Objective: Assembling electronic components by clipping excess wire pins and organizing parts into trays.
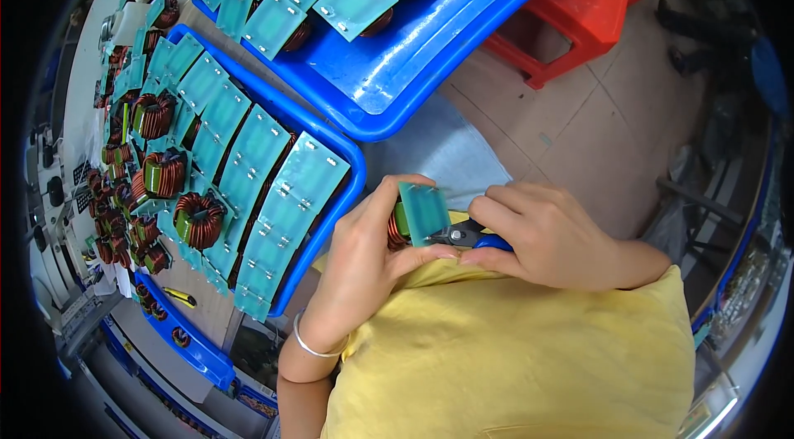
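Observation:
My left hand [357,250] is closed around a wire-wound coil [397,226] mounted on a small green circuit board [427,212]. The board's flat side faces right, tilted upright. My right hand [552,234] grips side cutters [465,234] with dark jaws and blue handles. The jaws point left and meet the board's lower right corner, close to my left thumb. Whether the blades are closed on a pin there is too small to tell. Fingers of the right hand hide most of the handles.
To the left, a blue tray [357,166] bears rows of green boards, with loose coils [199,220] heaped beside them. Another blue tray [397,112] with boards stands farther off. A red stool [579,5] is at the far right. A yellow utility knife [179,297] lies on the table.

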Motion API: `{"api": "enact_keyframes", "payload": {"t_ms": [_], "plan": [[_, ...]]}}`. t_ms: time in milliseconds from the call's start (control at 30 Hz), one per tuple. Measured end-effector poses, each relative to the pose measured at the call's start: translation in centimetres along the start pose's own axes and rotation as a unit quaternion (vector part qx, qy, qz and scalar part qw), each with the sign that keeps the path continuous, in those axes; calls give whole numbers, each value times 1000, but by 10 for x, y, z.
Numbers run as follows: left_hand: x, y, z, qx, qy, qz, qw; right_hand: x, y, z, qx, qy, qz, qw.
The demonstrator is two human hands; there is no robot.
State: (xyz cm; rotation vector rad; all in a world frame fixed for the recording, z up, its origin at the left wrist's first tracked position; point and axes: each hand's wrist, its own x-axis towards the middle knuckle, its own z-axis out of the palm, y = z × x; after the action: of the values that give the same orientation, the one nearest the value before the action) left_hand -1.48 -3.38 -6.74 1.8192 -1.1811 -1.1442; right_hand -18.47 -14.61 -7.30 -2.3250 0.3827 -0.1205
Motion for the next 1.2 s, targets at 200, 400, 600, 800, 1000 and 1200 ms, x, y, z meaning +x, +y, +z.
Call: {"api": "enact_keyframes", "payload": {"t_ms": [200, 400, 600, 800, 1000, 1200], "plan": [[1, -8, 5, -116, -11, 2, 993, 4, 4, -15, 230, -73, 97, 965], [1, -5, 1, -481, -123, -32, 867, 4, 39, -24, -98, 51, 181, 977], [-7, -7, -19, -446, -197, -17, 873, 41, -7, -33, 285, 32, -105, 952], [-38, 13, -45, -374, -47, -20, 926, 82, -31, -48, 201, -46, -274, 940], [-52, 18, -133, -10, 285, 48, 957, 131, -27, -58, -64, 108, -252, 960], [9, -52, -283, 298, 408, 54, 861, 167, -1, -38, -229, 54, -262, 936]]}}
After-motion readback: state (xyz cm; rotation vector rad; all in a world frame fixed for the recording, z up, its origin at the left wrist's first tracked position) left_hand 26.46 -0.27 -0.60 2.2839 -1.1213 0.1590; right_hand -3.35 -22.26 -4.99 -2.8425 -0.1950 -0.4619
